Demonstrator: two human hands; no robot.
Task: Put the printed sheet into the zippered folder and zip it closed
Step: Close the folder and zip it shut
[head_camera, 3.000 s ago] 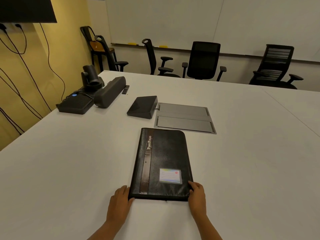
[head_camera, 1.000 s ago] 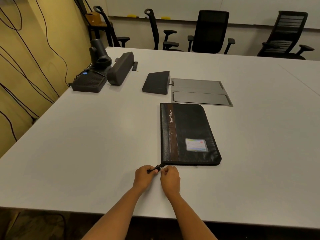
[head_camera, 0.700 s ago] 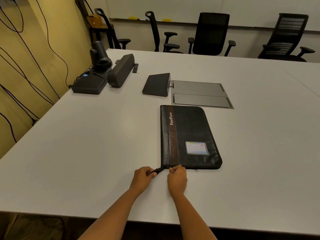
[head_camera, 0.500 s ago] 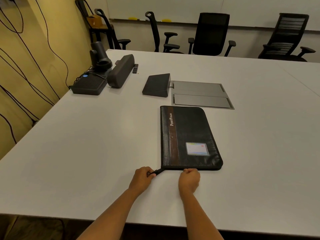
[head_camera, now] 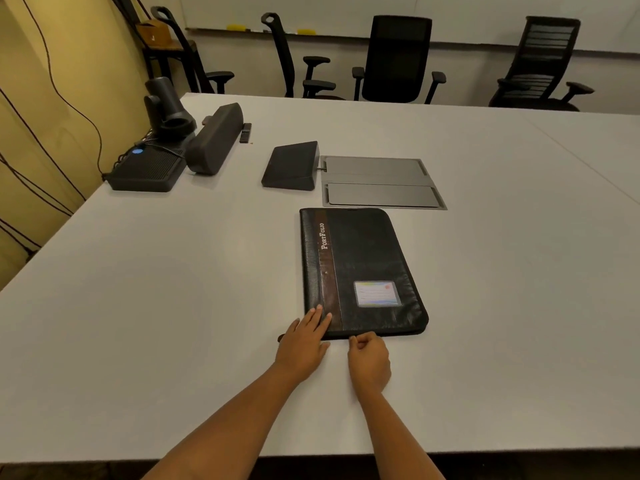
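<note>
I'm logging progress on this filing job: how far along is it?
Done: the folder lies flat with its cover down. No printed sheet shows, so it may be inside, but that is unconfirmed. In hand: the left hand presses the folder's near left corner while the right hand pinches at its near edge, likely on the zip. Left: running the zip around. How much is closed I cannot tell.

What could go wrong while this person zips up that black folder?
1. The left hand presses only the portfolio folder's near-left corner with flat fingers; a hard tug could slide it across the smooth table.
2. The right hand seems to pinch the zipper at the near edge; the contents are hidden, so something inside might snag.
</note>
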